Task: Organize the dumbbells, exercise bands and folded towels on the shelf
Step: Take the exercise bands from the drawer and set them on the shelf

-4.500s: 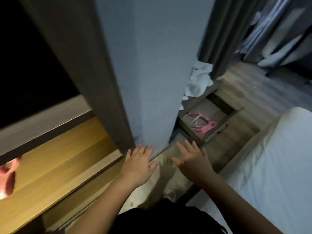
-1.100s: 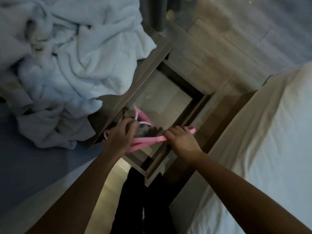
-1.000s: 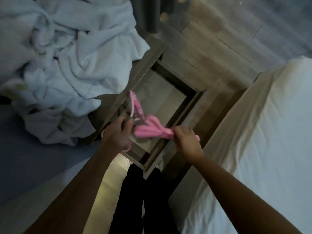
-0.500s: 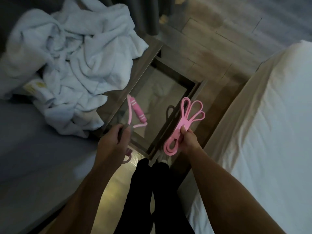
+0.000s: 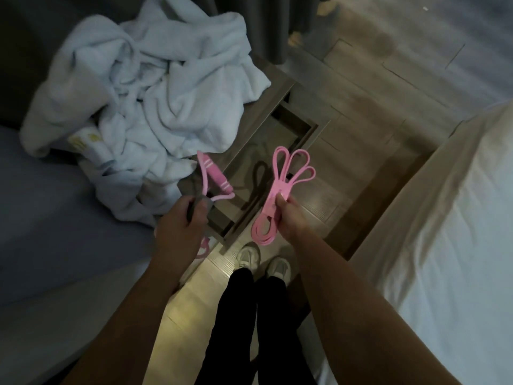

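My right hand (image 5: 290, 218) pinches a bundle of flat pink exercise bands (image 5: 280, 187) at its middle; loops fan out above the fingers and hang below. My left hand (image 5: 180, 225) grips the grey middle of a pink handled resistance band (image 5: 215, 177), whose pink foam handle sticks up above the fist. Both hands hover over an open wooden drawer (image 5: 301, 134). A crumpled heap of white towels (image 5: 155, 90) lies unfolded to the left, on the cabinet top. No dumbbells are in view.
A bed with a white sheet (image 5: 444, 245) fills the right side. My legs and white shoes (image 5: 262, 262) stand on the wood floor (image 5: 374, 79) just below the drawer. A grey-blue surface (image 5: 41, 204) lies at the left. Dark curtains (image 5: 277, 23) hang at the top.
Both hands reached into the drawer, separated the pink bands and lifted them out. In the last half second the hands rose slightly, each with its own band.
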